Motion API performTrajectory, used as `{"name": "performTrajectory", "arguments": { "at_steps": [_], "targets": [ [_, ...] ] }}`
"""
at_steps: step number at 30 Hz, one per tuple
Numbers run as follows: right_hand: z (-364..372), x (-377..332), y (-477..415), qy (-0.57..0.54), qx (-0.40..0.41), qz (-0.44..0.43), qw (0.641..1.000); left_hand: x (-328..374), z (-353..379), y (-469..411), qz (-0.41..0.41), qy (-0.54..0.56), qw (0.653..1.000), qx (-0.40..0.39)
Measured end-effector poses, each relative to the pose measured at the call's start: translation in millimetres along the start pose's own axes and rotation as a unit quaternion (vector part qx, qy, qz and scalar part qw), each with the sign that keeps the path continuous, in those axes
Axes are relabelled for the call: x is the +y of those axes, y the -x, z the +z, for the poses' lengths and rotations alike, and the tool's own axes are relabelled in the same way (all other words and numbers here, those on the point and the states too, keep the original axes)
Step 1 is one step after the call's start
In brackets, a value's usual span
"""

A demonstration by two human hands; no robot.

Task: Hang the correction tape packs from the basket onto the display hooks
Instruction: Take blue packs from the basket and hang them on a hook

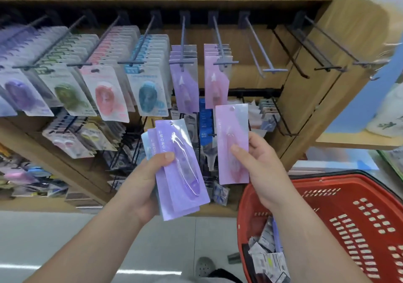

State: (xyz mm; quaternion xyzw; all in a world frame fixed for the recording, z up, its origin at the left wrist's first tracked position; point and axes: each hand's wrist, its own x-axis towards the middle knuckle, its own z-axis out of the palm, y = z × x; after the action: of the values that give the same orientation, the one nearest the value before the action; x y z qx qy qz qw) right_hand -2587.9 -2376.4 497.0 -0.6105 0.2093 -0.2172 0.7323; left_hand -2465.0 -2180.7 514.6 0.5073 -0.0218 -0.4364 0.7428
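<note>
gripping shiny purple packs (181,169) in left hand (144,184) | pinching pink pack (231,130) in right hand (263,165) | red holey basket (359,217) — small packs (268,258) inside

Wooden display shelf (305,99); black hooks (182,40) carry rows of hanging correction tape packs (104,95).

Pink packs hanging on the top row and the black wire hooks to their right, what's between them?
Head view: one lilac hook, with nothing hung on it, stands between the hanging pink packs and the black wire hooks.

Red basket (368,197), purple packs (183,173), pink pack (232,143), tan wooden shelf (340,49)
</note>
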Motion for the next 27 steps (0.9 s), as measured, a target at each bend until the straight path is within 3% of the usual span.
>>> {"name": "performTrajectory", "arguments": {
  "at_steps": [7,13,27],
  "targets": [
    [12,-13,-49,0.004,-0.027,-0.046,0.999,10,3,-11,0.009,0.032,0.999,0.011],
    [24,-18,-70,0.029,-0.003,-0.079,0.996,23,7,-19,0.008,-0.011,1.000,-0.013],
    [22,0,-112,0.083,0.054,-0.015,0.995,34,-1,-34,0.008,-0.043,0.999,-0.008]
  ]
}}
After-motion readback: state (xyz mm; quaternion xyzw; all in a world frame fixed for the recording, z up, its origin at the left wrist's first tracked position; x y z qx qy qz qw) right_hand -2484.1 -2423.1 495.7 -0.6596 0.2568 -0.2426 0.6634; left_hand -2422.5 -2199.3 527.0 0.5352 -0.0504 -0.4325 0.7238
